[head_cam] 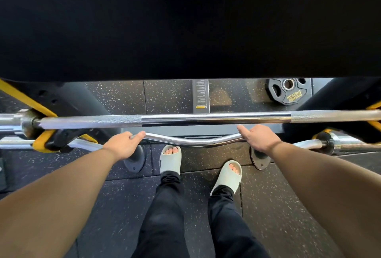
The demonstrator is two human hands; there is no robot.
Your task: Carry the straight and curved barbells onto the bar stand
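A straight chrome barbell [206,118] lies across the black and yellow bar stand [44,143], spanning the whole view. Just below and nearer to me is the curved chrome barbell [193,141], its wavy middle dipping between my hands. My left hand [123,145] is closed over the curved bar's left bend and my right hand [258,138] over its right bend. The curved bar's ends pass by the stand's yellow hooks on both sides; whether it rests on them I cannot tell.
A black weight plate [288,91] with yellow lettering leans at the back right. Two round stand feet [135,160] [260,159] sit on the speckled rubber floor beside my sandalled feet [171,159]. A dark padded surface [185,20] fills the upper half.
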